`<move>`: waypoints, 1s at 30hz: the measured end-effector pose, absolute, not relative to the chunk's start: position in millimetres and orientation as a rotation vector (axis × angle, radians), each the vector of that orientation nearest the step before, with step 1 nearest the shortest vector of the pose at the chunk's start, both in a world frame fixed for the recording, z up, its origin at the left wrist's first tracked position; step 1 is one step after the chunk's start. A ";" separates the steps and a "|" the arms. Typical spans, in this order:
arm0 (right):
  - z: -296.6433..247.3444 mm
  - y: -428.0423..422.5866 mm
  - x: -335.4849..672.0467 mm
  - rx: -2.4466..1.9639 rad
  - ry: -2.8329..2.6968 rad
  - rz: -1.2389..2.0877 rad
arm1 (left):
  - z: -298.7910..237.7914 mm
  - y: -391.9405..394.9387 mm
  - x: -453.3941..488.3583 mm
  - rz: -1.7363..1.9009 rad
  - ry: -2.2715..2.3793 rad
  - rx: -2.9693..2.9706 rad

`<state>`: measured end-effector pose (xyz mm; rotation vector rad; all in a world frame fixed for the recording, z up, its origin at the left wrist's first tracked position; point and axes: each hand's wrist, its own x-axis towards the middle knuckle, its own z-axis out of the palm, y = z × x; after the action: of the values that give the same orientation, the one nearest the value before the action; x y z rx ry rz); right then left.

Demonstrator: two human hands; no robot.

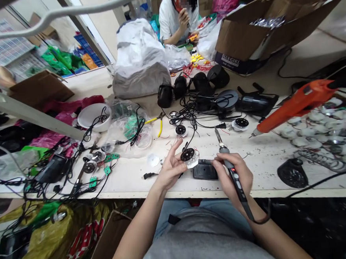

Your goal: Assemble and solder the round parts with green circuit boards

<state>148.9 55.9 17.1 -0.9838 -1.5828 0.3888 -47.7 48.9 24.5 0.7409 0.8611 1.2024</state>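
Observation:
My left hand (172, 164) holds a small round lamp part (188, 155) with a black disc on top and a clear lower body, thumb and fingers at its edge. Its index finger points upward. In my right hand (234, 175) is a soldering iron (231, 172), grey and black, its tip angled up and away from me, apart from the lamp part. Between the hands lies a black rectangular box (204, 170) on the bench. Two similar round parts with black discs (180, 130) (241, 123) rest further back.
An orange electric screwdriver (295, 105) hangs at the right, above white round parts (315, 129). A black soldering stand (293, 172) with a coil is near. Yellow-handled cutters (160, 124), tangled black cables (189, 108) and black housings (201, 84) lie behind. Another person (178, 16) sits opposite.

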 end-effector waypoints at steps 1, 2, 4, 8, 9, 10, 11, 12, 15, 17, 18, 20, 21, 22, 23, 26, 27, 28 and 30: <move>19.1 58.9 147.1 -0.974 -1.584 0.454 | 24.5 47.4 -47.8 1.153 0.825 0.711; 20.4 61.6 145.8 -0.959 -1.592 0.526 | 24.4 46.0 -48.6 1.105 0.792 0.685; 21.4 65.2 144.0 -0.916 -1.625 0.654 | 23.9 43.8 -50.9 1.044 0.734 0.642; 22.4 64.6 138.9 -0.845 -1.680 0.768 | 20.3 41.9 -53.2 1.079 0.683 0.572; 22.9 63.5 137.0 -0.840 -1.682 0.772 | 18.8 41.7 -53.1 1.088 0.687 0.559; 23.6 62.3 135.1 -0.837 -1.679 0.765 | 17.1 41.6 -52.8 1.093 0.694 0.551; 24.4 61.1 133.4 -0.835 -1.677 0.742 | 15.4 41.4 -52.5 1.097 0.701 0.545; 25.2 59.9 132.1 -0.834 -1.675 0.704 | 13.6 41.3 -52.1 1.107 0.706 0.537; 28.3 56.5 131.0 -0.809 -1.676 0.550 | 9.2 40.6 -50.6 1.157 0.719 0.480; 30.6 53.7 132.2 -0.774 -1.702 0.471 | 7.6 40.1 -48.7 1.180 0.741 0.428; 31.7 52.0 132.9 -0.756 -1.722 0.443 | 7.2 40.0 -47.3 1.185 0.757 0.407; 33.1 48.3 133.2 -0.724 -1.760 0.392 | 7.1 39.9 -43.5 1.198 0.787 0.378; 33.1 46.5 132.6 -0.713 -1.771 0.353 | 7.3 40.0 -41.1 1.209 0.797 0.368; 32.7 44.8 131.4 -0.703 -1.777 0.305 | 7.4 40.3 -38.5 1.224 0.801 0.359; 31.7 43.2 129.8 -0.696 -1.781 0.255 | 7.5 40.8 -35.9 1.239 0.801 0.350; 26.1 38.9 124.6 -0.683 -1.791 0.146 | 6.8 43.9 -29.0 1.272 0.797 0.312; 23.8 37.3 123.8 -0.673 -1.798 0.133 | 6.3 45.4 -27.5 1.278 0.800 0.292; 21.6 35.5 123.7 -0.663 -1.808 0.133 | 5.8 47.0 -26.5 1.279 0.805 0.271; 17.7 32.0 126.2 -0.645 -1.824 0.156 | 5.3 50.2 -25.8 1.264 0.818 0.222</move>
<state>126.2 32.0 17.7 -0.6446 -1.8238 0.1563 -25.8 50.2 5.3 0.2224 0.8175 1.2645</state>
